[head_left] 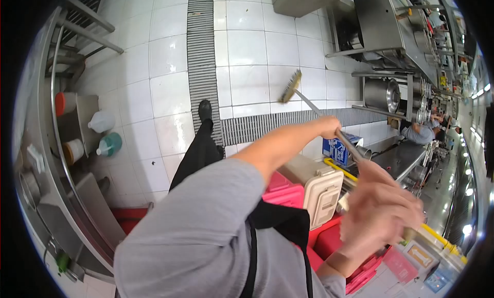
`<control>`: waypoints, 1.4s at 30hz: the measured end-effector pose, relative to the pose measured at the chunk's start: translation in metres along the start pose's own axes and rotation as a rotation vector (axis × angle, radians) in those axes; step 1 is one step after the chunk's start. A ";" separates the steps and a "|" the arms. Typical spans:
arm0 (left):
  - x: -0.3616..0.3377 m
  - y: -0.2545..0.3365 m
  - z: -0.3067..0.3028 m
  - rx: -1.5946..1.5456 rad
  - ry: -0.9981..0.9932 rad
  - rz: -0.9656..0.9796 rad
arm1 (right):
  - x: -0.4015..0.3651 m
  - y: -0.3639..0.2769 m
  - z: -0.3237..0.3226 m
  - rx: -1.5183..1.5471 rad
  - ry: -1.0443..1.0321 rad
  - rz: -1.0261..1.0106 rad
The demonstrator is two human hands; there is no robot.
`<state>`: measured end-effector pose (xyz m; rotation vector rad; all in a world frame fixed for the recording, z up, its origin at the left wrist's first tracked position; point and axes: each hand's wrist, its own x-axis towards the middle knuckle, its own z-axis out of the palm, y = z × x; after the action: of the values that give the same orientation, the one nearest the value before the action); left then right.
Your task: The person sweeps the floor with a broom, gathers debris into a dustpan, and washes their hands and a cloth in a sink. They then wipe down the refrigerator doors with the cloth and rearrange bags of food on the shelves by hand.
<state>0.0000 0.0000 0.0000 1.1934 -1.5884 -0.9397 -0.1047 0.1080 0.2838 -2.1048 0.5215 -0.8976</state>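
Note:
A long-handled floor brush (291, 87) rests with its bristled head on the white tiles. My left hand (329, 126) is closed around the lower part of its handle. Higher on the same pole is my right hand (381, 203), blurred by motion, with its fingers curled around the handle near its end. Part of the pole between the hands shows, and the upper end is mostly hidden by my right hand. My black shoe (205, 111) stands on a slatted drain grate (200, 56) to the left of the brush.
Beside me are a beige lidded bin (322, 192), a red bin (283, 190) and a blue box (335, 150). Bottles (109, 144) stand under a steel counter at left. Steel tables and pots (382, 95) line the right. Another person (419, 133) is farther back.

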 end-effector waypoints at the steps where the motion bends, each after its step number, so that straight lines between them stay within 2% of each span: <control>1: 0.004 -0.007 -0.001 0.042 -0.127 0.075 | 0.000 0.001 -0.001 -0.005 -0.004 -0.013; 2: 0.005 -0.008 0.004 0.081 -0.249 0.139 | 0.009 0.000 -0.012 0.075 -0.308 -0.141; 3: 0.011 -0.045 -0.022 -0.030 -0.271 0.022 | 0.071 0.039 -0.004 0.146 -0.352 -0.001; 5: 0.018 -0.042 -0.063 -0.081 -0.203 0.028 | 0.068 0.050 -0.018 0.102 0.372 0.210; 6: 0.020 -0.050 -0.093 -0.015 -0.206 0.064 | 0.080 0.062 -0.014 0.119 0.393 0.167; 8: -0.007 -0.069 -0.131 0.114 -0.284 -0.054 | 0.106 0.071 -0.010 0.382 0.478 0.254; 9: -0.025 -0.082 -0.151 0.173 -0.261 -0.058 | 0.118 0.075 0.011 0.453 0.583 0.299; 10: -0.047 -0.094 -0.174 0.234 -0.239 -0.062 | 0.130 0.087 0.032 0.387 0.756 0.333; 11: -0.070 -0.102 -0.200 0.254 -0.171 -0.144 | 0.136 0.101 0.053 0.314 0.928 0.368; 12: -0.094 -0.123 -0.220 0.275 -0.097 -0.140 | 0.130 0.122 0.074 0.287 0.939 0.416; 13: -0.117 -0.130 -0.244 0.337 -0.119 -0.220 | 0.128 0.136 0.093 0.259 0.947 0.460; 15: -0.128 -0.126 -0.268 0.358 -0.117 -0.250 | 0.155 0.122 0.126 0.388 0.491 0.092; 18: -0.101 -0.078 -0.284 0.330 0.001 -0.088 | 0.205 0.085 0.126 0.379 0.313 0.116; 19: -0.075 -0.065 -0.284 0.281 0.073 -0.027 | 0.217 0.078 0.108 0.353 0.284 0.103; 22: 0.009 -0.032 -0.297 0.342 0.007 0.057 | 0.250 0.065 0.052 0.319 0.213 0.047; 24: 0.069 -0.027 -0.310 0.256 0.056 0.114 | 0.277 0.068 0.025 0.301 0.120 0.035; 26: 0.132 -0.046 -0.320 0.119 0.108 0.148 | 0.306 0.088 0.010 0.248 0.018 0.094; 28: 0.194 -0.098 -0.341 0.118 0.080 0.190 | 0.338 0.121 0.008 0.175 -0.066 0.200; 29: 0.217 -0.125 -0.349 0.102 0.047 0.225 | 0.362 0.139 0.022 0.173 -0.068 0.199; 31: 0.251 -0.168 -0.377 0.095 0.030 0.159 | 0.434 0.187 0.066 0.121 0.558 0.062; 33: 0.272 -0.205 -0.408 0.132 -0.034 0.046 | 0.484 0.220 0.068 0.362 0.641 0.212; 34: 0.276 -0.220 -0.421 0.174 -0.044 -0.001 | 0.503 0.239 0.069 0.352 0.628 0.239; 36: 0.260 -0.247 -0.453 0.234 -0.012 -0.124 | 0.538 0.284 0.075 0.269 0.743 0.221; 38: 0.226 -0.271 -0.491 0.329 -0.007 -0.242 | 0.546 0.324 0.088 0.575 0.570 0.307; 40: 0.177 -0.280 -0.531 0.428 0.002 -0.415 | 0.537 0.364 0.119 0.777 0.468 0.300; 41: 0.149 -0.283 -0.549 0.462 0.029 -0.422 | 0.541 0.359 0.148 0.639 0.448 0.296; 42: 0.133 -0.284 -0.563 0.498 0.058 -0.429 | 0.548 0.354 0.165 0.698 0.352 0.235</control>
<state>0.5995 -0.2261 -0.0679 1.9472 -1.5984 -0.7758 0.3603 -0.3641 0.1644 -1.2398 0.5221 -1.1183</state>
